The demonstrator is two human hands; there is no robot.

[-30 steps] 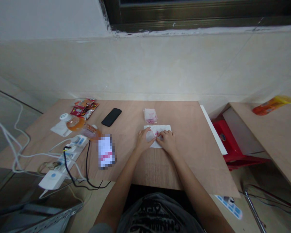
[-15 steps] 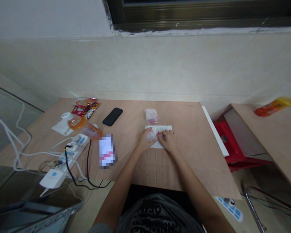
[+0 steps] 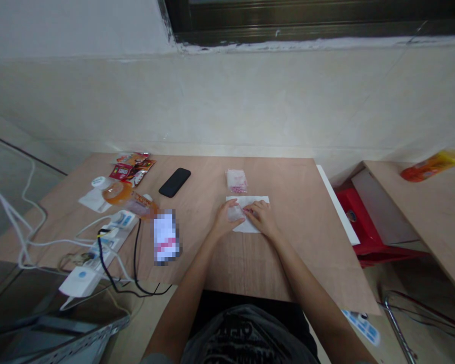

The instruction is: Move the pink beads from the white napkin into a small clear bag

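1. Head view: from here, the left hand (image 3: 226, 220) and right hand (image 3: 261, 220) sit close together, fingers curled down on a white paper sheet (image 3: 256, 201), fingertips almost meeting. I cannot tell whether they pinch anything.
2. The sheet lies mid-table, long axis crosswise on the wooden table (image 3: 291, 237), its near edge under the palms.
3. A clear bag of pink bits (image 3: 236, 181) sits just beyond its far edge; bare wood runs rightward to the table's edge.
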